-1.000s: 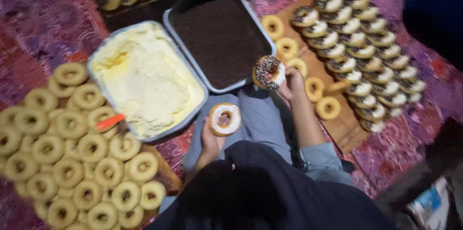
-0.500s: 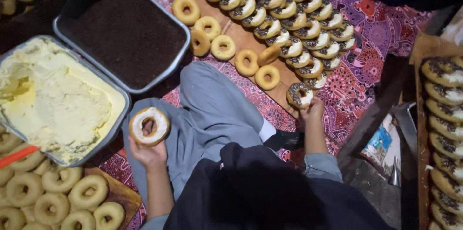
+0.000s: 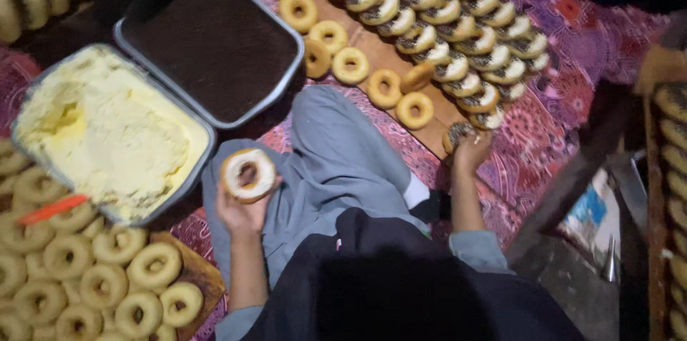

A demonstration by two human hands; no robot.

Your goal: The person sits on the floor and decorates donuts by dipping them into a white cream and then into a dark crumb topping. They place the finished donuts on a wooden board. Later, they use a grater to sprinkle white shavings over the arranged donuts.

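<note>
Cream-coated ring doughnut held in left hand, grey tray of yellow cream just beyond, right hand closed on sprinkle-topped doughnut at wooden board's near row end.

Sprinkle-coated doughnut at the row's end: largely hidden behind the right hand, its grip unclear. Plain ring doughnuts on the brown wooden board: cut off by the left and bottom edges. Doughnut rack at far right: blurred, cropped. Person's torso: dark, featureless mass.
</note>
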